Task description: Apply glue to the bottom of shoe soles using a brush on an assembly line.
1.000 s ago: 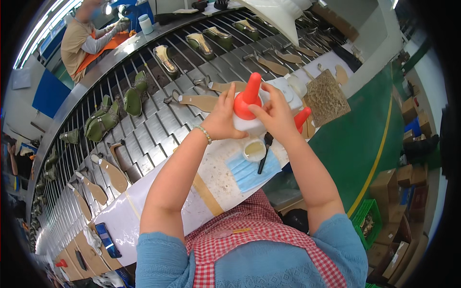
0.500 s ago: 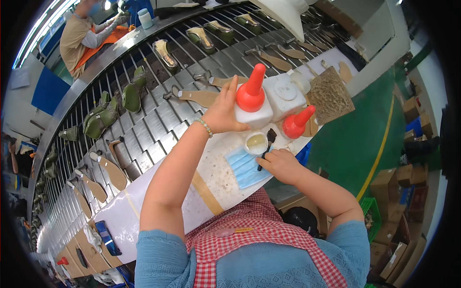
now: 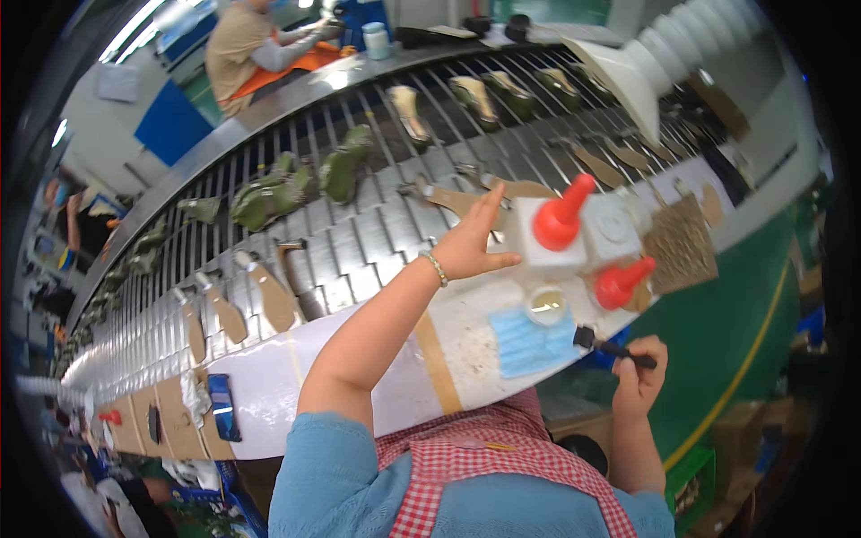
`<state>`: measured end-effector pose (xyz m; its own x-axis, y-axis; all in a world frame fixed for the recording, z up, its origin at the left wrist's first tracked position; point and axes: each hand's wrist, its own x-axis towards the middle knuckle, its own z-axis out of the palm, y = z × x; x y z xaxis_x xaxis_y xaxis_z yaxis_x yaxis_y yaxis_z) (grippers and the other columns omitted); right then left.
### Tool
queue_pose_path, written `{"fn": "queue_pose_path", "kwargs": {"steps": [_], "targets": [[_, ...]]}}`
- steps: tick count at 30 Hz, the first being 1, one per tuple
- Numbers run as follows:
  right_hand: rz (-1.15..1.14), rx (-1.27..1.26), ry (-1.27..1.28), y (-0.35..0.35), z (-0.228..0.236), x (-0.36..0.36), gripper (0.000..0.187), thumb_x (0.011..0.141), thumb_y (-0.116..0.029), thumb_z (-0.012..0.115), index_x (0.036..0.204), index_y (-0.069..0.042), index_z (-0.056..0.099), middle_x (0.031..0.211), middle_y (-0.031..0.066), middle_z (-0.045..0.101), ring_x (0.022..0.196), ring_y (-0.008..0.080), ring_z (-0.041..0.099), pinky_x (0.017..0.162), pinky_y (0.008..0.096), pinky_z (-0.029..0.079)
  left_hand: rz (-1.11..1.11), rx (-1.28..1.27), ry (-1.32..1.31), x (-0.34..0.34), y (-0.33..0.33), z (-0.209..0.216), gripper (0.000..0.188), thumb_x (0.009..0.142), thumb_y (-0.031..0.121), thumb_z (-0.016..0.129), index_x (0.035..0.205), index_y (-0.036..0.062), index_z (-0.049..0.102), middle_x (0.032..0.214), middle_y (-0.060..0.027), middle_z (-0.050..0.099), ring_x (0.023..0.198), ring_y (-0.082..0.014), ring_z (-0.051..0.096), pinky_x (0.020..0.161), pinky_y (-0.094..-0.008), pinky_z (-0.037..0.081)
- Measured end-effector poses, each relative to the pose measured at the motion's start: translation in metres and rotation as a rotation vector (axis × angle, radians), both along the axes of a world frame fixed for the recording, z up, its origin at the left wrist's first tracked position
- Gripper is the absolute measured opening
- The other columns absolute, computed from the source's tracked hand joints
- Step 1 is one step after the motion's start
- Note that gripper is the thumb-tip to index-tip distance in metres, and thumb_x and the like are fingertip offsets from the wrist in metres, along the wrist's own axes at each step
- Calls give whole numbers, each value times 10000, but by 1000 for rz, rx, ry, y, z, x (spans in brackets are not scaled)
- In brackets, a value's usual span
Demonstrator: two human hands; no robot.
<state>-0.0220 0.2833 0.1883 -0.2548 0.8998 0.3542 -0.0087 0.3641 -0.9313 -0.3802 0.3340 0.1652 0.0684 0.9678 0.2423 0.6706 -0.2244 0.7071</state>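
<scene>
My left hand [image 3: 471, 240] is raised over the slatted conveyor [image 3: 359, 242], fingers spread and holding nothing, just left of a white square bottle with a red cone cap [image 3: 558, 224]. My right hand [image 3: 639, 381] is low at the bench's front edge, closed on a small black brush [image 3: 603, 344] whose bristle end points toward a blue face mask [image 3: 531, 342]. A small round cup of pale glue [image 3: 546, 305] sits above the mask. A second red cone cap [image 3: 621, 282] lies to its right.
Flat insoles [image 3: 269, 296] and olive shoe uppers [image 3: 269, 193] ride the conveyor slats. A brown mesh pad [image 3: 679, 244] and a white bottle [image 3: 613, 226] lie at right. A white ribbed hood [image 3: 655, 63] hangs overhead. A person in tan [image 3: 251, 49] works across the line.
Both hands let go of the red-capped bottle, which now stands on the bench. My right hand dropped to the front edge and took up the brush; my left hand opened.
</scene>
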Motion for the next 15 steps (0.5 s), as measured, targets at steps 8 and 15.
{"fn": "queue_pose_path", "kwargs": {"steps": [8,15], "targets": [[431,109,-377,-2,-22,-95,169,758,-46,652,912,-36,582,779,117,559,633,240,567,595,326,460,502,-65,218,-164,-11,-12,457,789,239,722,1196,68,606,1233,-131,588,1134,-309,568,960,-389,463],[454,101,-686,-2,-38,-125,210,738,-188,797,847,-78,655,736,98,634,644,269,625,579,328,492,677,-17,800,-278,61,-37,577,706,224,778,1217,59,566,1239,-145,587,1131,-348,573,956,-413,488]]}}
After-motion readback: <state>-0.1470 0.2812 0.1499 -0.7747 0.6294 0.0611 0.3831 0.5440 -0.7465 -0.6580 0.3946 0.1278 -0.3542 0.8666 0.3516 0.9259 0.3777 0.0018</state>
